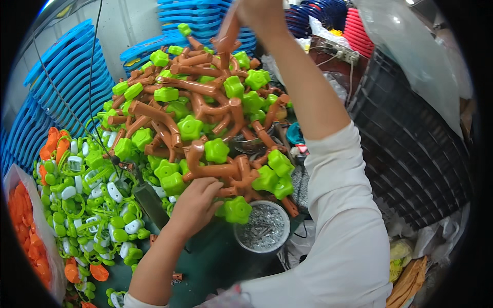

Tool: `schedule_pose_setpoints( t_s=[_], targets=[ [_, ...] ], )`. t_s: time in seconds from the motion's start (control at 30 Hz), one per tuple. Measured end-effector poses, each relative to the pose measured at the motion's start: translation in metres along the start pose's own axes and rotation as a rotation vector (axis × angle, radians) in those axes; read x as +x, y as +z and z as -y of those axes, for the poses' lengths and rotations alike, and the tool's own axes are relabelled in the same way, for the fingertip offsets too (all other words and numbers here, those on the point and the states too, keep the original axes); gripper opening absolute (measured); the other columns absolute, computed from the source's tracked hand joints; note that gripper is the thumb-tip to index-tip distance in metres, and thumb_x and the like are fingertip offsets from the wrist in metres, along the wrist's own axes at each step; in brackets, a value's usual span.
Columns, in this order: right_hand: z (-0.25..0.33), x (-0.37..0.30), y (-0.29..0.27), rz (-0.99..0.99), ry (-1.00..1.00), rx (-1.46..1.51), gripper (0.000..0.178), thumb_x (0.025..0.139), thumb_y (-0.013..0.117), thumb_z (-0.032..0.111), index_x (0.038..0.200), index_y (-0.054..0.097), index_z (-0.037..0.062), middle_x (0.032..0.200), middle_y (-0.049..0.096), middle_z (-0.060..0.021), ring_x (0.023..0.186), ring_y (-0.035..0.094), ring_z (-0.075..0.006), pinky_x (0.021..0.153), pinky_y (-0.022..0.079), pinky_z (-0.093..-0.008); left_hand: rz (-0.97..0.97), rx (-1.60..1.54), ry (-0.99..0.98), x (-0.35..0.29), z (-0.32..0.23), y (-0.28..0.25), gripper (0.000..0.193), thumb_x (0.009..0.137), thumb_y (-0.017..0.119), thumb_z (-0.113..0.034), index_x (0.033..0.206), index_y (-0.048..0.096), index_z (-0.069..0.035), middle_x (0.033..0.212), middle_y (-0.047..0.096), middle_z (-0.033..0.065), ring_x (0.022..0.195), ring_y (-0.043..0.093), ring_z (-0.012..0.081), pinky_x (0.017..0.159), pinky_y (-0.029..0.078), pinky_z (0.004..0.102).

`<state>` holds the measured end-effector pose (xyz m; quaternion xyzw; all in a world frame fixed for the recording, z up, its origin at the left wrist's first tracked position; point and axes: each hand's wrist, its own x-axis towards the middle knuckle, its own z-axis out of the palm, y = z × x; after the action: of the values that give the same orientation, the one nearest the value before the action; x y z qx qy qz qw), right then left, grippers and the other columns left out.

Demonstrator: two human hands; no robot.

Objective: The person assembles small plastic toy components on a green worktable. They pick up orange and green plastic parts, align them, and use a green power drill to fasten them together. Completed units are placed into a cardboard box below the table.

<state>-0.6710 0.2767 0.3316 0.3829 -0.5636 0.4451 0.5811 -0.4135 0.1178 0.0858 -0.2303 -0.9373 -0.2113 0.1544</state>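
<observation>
My left hand [197, 205] is resting, fingers half-curled, against a brown branched part [246, 182] near the surface's [205, 267] right edge, probably steadying it; whether firmly gripping, I cannot tell. My right hand [261, 14] is apparently clasping a blurred brown piece [227, 33], fingers largely hidden.

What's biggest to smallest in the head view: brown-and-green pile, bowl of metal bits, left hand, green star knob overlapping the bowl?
1. Brown-and-green pile
2. Bowl of metal bits, left hand: too alike to rank
3. Green star knob

No txt, labels, nos. or signs legible.
</observation>
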Motion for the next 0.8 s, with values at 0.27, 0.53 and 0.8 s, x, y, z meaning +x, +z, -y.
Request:
schedule_pose_setpoints(
  t_s=[0.27, 0.53, 0.8],
  targets=[
    [0.272, -0.194, -0.048, 0.658, -0.461, 0.546, 0.058, 0.087, 0.061, 0.019, 0.137, 0.052, -0.0094, 0.092, 0.059, -0.0092, 0.076, 0.061, -0.0213, 0.056, 0.050, -0.0350, -0.825, -0.610, -0.351, -0.181, -0.068, -0.055, 0.054, 0.104, 0.059, -0.037, 0.137, 0.045, 0.003, 0.126, 0.060, 0.0122, 0.113, 0.063, 0.0203, 0.092, 0.054, 0.0343],
    [0.406, -0.277, -0.036, 1.016, -0.241, 0.709, 0.047, 0.080, 0.067, 0.017, 0.118, 0.059, -0.0095, 0.099, 0.060, -0.0112, 0.092, 0.059, -0.0256, 0.076, 0.050, -0.0357, -0.794, -0.444, -0.873, -0.272, -0.149, -0.075, 0.034, 0.105, 0.058, -0.013, 0.131, 0.055, 0.008, 0.122, 0.065, 0.0174, 0.106, 0.065, 0.0219, 0.088, 0.056, 0.0337],
    [0.456, -0.268, -0.018, 1.366, -0.148, 0.796, 0.017, 0.078, 0.072, 0.017, 0.085, 0.071, 0.0018, 0.093, 0.063, -0.0128, 0.095, 0.061, -0.0283, 0.073, 0.054, -0.0394, -0.803, -0.245, -0.885, -0.320, -0.161, -0.086, 0.020, 0.102, 0.062, -0.008, 0.116, 0.065, 0.006, 0.104, 0.068, 0.0105, 0.089, 0.065, 0.0175, 0.081, 0.054, 0.0319]
  ],
)
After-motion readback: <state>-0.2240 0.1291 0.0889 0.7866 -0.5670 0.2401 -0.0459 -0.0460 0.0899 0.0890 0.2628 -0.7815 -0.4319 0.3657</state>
